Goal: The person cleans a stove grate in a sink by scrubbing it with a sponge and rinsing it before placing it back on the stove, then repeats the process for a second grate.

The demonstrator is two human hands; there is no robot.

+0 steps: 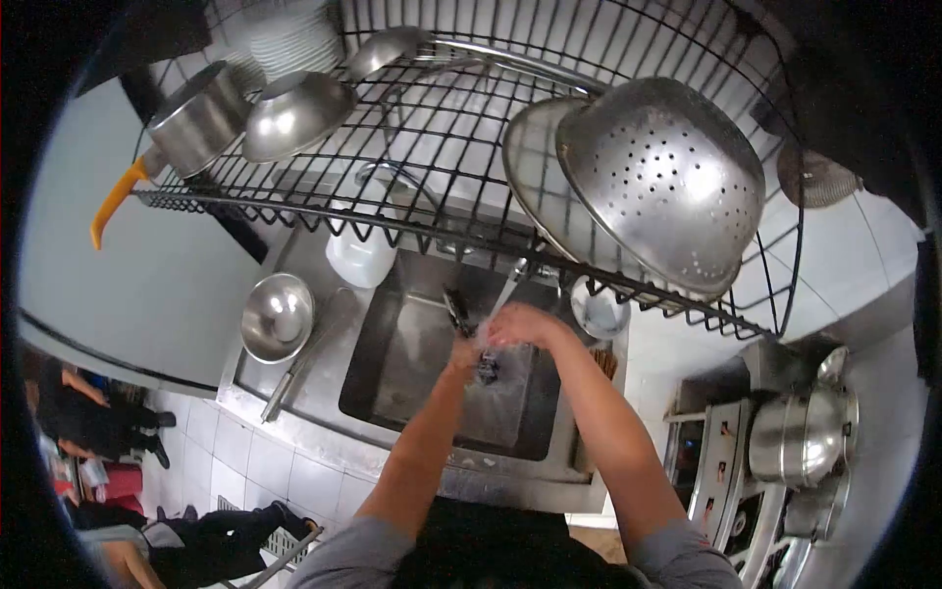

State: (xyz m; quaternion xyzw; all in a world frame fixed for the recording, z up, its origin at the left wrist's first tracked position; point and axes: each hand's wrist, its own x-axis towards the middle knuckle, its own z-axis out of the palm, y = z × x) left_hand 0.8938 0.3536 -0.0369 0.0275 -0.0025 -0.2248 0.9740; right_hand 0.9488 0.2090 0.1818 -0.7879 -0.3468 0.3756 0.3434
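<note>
My left hand (465, 350) is low in the metal sink (404, 378), its fingers closed by a dark, narrow object (455, 308) that sticks up beside it. Splashing water blurs the object's kind. Close against it, my right hand (522, 325) has its fingers bent down and pressed together; what lies under them is hidden. From the faucet (520, 269) a stream of water (504, 294) runs onto both hands. Below them, the sink drain (486, 369) shows through the splash.
Overhead, a black wire rack (442, 162) holds a colander (667, 172), a metal bowl (294, 118) and a yellow-handled pot (201, 118). Left of the sink are another bowl (278, 317), a long-handled utensil (294, 378) and a white jug (361, 253). Pots (800, 442) stand right. People (103, 417) are lower left.
</note>
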